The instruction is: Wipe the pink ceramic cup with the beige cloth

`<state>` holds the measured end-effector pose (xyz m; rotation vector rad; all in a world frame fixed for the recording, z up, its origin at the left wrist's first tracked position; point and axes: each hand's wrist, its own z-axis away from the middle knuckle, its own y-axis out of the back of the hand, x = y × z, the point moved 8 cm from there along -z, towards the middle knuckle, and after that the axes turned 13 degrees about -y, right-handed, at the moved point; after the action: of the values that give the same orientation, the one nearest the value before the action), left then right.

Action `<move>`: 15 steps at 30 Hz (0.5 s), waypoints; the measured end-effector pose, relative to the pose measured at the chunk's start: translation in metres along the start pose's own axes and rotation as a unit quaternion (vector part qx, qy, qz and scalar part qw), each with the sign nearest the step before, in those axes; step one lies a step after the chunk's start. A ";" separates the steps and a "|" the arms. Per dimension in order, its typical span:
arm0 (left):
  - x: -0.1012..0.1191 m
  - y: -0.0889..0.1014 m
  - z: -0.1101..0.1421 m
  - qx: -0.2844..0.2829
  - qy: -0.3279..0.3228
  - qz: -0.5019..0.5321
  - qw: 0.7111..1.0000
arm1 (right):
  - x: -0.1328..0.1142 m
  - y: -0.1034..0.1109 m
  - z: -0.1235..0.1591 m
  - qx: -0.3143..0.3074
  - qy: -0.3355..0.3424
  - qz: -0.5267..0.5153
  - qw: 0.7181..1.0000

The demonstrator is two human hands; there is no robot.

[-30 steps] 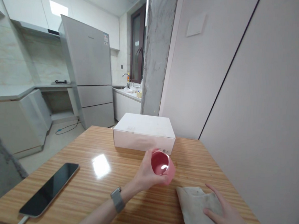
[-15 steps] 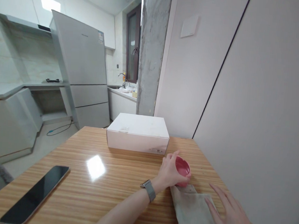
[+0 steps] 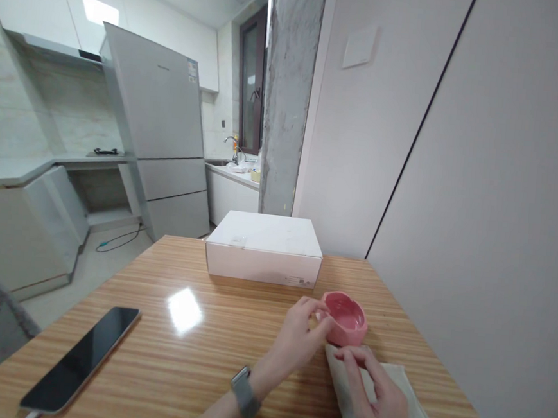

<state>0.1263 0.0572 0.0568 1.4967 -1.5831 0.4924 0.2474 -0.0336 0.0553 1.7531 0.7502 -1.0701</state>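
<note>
A pink ashtray [image 3: 352, 336] with a notched rim sits upright on the table near its right side. My left hand [image 3: 301, 333], a watch on its wrist, is at the ashtray's left edge. Its thumb and fingers are curved and apart, with nothing held between them. Just in front of the ashtray lies a folded grey-green cloth [image 3: 395, 378]. My right hand [image 3: 375, 397] is over this cloth, its thumb and forefinger pinching the far edge near the left corner. Part of the cloth is hidden beneath that hand.
A white box [image 3: 263, 259] stands at the table's far edge. A black-screened phone [image 3: 81, 361] with a white cable lies at the left on the wooden table [image 3: 160, 367]. The white wall [image 3: 488, 251] runs along the right side.
My left hand has let go of the ashtray and drawn back leftward. The right hand has moved left onto the cloth's far edge, its fingers closing there. The view has shifted slightly.
</note>
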 end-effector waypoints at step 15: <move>-0.047 0.074 0.150 0.035 0.124 -0.130 0.983 | 0.048 -0.150 0.049 -0.190 -0.064 -0.078 0.977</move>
<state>0.0037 -0.0175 -0.0414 1.5984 -1.1700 0.5643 0.1264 -0.0176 -0.0559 1.3064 0.9537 -1.0527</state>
